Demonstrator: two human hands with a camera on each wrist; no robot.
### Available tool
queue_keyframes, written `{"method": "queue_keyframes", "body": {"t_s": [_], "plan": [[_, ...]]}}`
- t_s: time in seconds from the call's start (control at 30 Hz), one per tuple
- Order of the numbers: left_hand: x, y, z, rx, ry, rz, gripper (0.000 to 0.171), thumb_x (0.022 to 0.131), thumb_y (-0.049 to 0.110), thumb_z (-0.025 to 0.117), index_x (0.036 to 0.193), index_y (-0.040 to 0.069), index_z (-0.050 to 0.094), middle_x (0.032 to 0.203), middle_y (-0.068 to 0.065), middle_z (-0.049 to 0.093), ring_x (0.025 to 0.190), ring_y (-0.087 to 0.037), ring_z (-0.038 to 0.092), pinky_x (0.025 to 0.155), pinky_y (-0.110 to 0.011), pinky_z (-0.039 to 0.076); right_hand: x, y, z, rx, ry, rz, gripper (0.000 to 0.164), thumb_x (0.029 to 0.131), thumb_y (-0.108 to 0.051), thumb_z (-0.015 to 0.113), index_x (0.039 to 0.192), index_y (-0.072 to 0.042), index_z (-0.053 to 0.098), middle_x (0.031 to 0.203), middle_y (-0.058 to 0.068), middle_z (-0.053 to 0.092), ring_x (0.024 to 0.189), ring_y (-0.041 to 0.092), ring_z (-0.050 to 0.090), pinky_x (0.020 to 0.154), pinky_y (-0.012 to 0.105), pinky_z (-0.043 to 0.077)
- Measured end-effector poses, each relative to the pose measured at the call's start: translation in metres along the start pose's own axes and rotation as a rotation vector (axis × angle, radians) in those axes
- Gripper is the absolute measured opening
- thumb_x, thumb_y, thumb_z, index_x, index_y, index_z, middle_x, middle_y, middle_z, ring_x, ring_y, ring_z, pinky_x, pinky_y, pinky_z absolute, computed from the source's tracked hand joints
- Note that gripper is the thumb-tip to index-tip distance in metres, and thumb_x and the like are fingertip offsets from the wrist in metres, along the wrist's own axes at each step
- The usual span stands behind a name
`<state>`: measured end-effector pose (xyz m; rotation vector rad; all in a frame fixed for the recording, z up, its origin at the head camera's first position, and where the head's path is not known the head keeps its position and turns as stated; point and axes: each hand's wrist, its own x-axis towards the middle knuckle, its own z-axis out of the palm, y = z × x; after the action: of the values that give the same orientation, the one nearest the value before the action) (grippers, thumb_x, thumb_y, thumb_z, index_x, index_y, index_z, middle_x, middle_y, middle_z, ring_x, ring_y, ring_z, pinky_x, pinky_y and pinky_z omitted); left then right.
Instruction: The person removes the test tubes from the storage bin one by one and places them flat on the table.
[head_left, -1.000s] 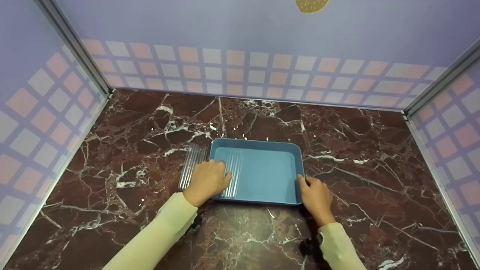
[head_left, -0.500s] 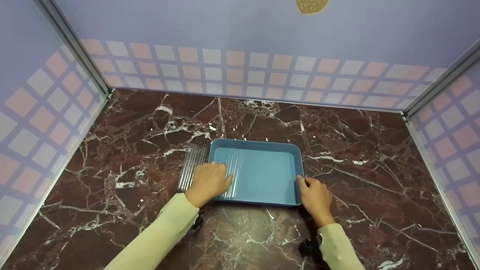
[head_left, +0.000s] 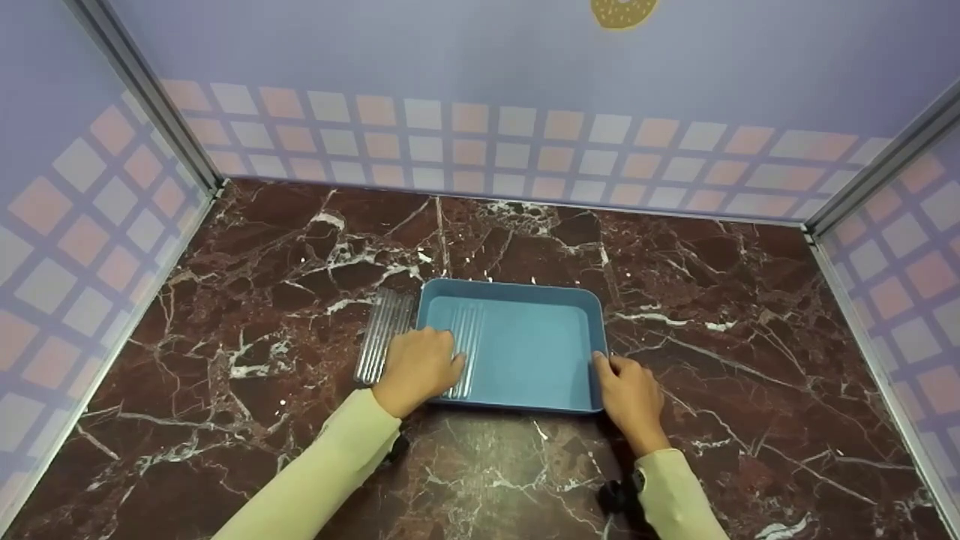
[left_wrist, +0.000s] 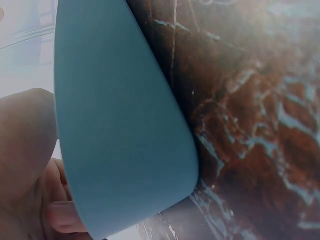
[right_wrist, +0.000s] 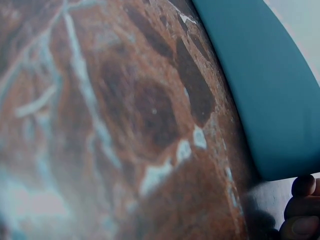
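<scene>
the right hand (head_left: 632, 394) pinches the tray (head_left: 540, 345) by its right edge. the left hand (head_left: 420, 369) is over its left edge and the clear piece (head_left: 384, 337); those fingers are mostly hidden, so their hold cannot be told.

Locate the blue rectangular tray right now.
In the head view, the blue rectangular tray sits near the middle of the dark red marbled tabletop, with the left hand over its left side and the right hand at its right wall.

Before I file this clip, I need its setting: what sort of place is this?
Probably a staged booth: purple panels with printed squares meet at metal corner strips, bordering a marble-patterned surface.
</scene>
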<state>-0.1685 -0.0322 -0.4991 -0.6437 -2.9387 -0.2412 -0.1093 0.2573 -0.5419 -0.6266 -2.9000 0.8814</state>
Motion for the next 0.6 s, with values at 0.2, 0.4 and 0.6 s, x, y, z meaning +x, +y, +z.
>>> {"method": "queue_keyframes", "body": {"t_s": [0.2,0.4,0.6], "plan": [[-0.0012,0.0005,-0.0001,-0.002,0.018,0.002,0.050,0.083,0.031,0.067,0.049,0.017,0.032,0.047,-0.001,0.042,0.039,-0.018,0.038,0.035,-0.037,0.030,0.0004,-0.0006,-0.0006,-0.005,-0.007,-0.007,0.046,0.097,-0.051,0.045,0.088,-0.014,0.069,0.108,0.019,0.070,0.096,0.043,0.064,0.075,0.058,0.044],[-0.0004,0.0010,-0.0010,-0.008,-0.003,0.002,0.050,0.083,0.028,0.067,0.050,0.018,0.030,0.047,0.001,0.037,0.041,-0.015,0.033,0.035,-0.036,0.027,0.0005,-0.0009,-0.0004,-0.011,-0.002,0.001,0.046,0.096,-0.052,0.045,0.086,-0.014,0.069,0.108,0.020,0.070,0.097,0.044,0.064,0.074,0.058,0.044],[0.0003,0.0010,0.0009,-0.016,-0.030,-0.018,0.049,0.083,0.028,0.066,0.050,0.018,0.031,0.048,0.001,0.039,0.042,-0.016,0.036,0.036,-0.036,0.029,-0.0002,-0.0014,-0.0009,-0.012,0.003,0.005,0.046,0.096,-0.051,0.045,0.085,-0.014,0.069,0.109,0.020,0.069,0.097,0.045,0.064,0.075,0.058,0.044]]}}
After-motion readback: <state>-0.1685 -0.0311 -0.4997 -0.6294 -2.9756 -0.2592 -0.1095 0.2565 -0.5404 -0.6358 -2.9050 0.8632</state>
